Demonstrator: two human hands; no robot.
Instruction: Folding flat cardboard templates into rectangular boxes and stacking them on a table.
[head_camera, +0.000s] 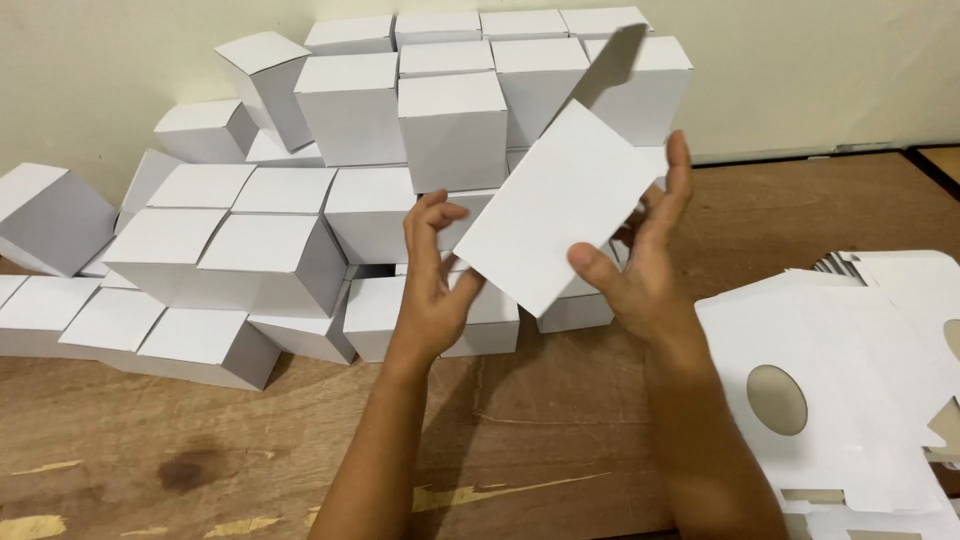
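Note:
Both my hands hold a flat white carton blank (555, 205), tilted up in front of me above the wooden floor. My left hand (432, 285) grips its lower left edge with curled fingers. My right hand (640, 250) clasps its right side, thumb on the front face and fingers behind. A flap (612, 65) of the carton sticks up at its top right corner. Behind it rises a pile of assembled white boxes (350, 110).
Assembled white boxes (250, 255) are heaped against the cream wall from far left to centre. A stack of flat white carton blanks with an oval cut-out (850, 370) lies at the right. Worn wooden floor (520, 450) shows below my arms.

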